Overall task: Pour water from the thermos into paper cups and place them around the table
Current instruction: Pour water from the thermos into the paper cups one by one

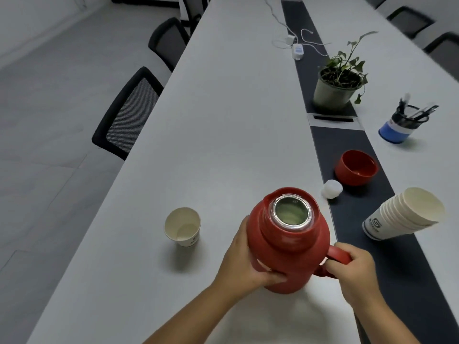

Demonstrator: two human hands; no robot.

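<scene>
We see a red thermos (285, 247), red lid (356, 167), white cups (407, 214), and a grey tabletop (223, 120) with a dark strip (347, 142).

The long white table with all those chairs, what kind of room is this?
Probably an office meeting room: a long table lined with black mesh chairs, a pen holder, and a potted plant on its dark centre strip.
</scene>
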